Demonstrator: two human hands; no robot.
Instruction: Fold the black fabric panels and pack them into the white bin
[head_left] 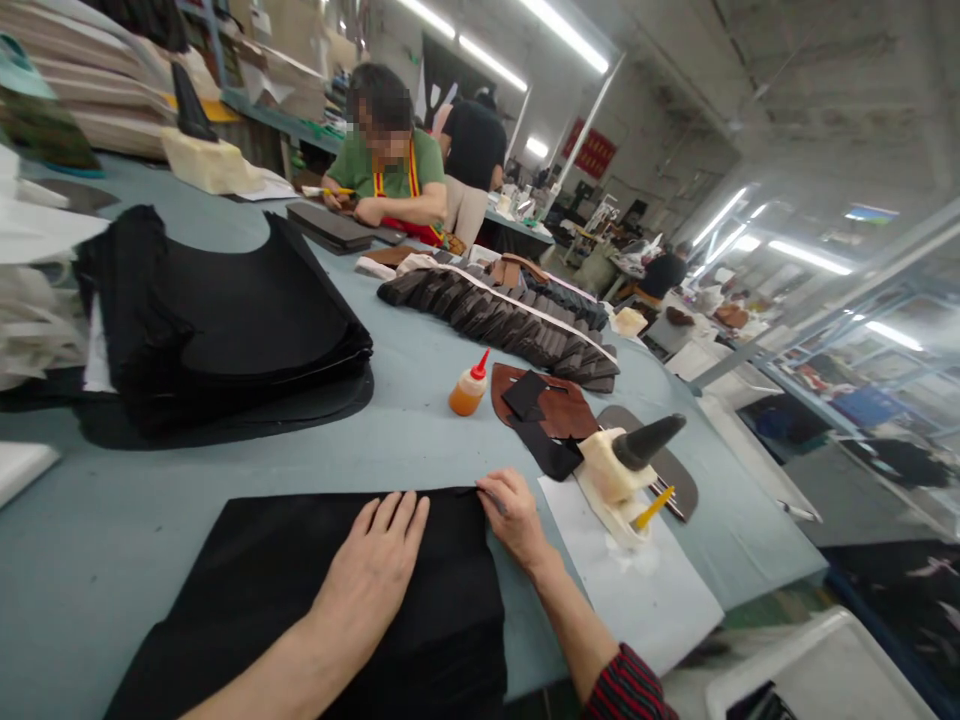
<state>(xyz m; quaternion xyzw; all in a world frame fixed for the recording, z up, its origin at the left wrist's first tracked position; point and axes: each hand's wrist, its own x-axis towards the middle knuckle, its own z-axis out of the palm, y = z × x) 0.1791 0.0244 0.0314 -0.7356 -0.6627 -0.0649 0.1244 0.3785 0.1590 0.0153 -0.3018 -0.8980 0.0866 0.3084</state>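
A black fabric piece (300, 590) lies spread on the table in front of me. My left hand (375, 570) rests flat on it near its far edge, fingers stretched forward. At the far right corner, my right hand (514, 515) pinches the fabric's edge between thumb and fingers. Beyond my hands stands a small glue bottle (466, 392) with a red tip and orange contents. To the right, a cream block (611, 465) holds a black cone-shaped piece and a yellow stick, partly over a white sheet (645, 600).
A tall stack of black cut pieces (240, 310) sits at the left. A brown piece (555, 400) with black scraps and a long row of dark bundled pieces (502, 320) lie farther back. Across the table, a person in green (397, 170) works. A white bin (832, 670) stands lower right.
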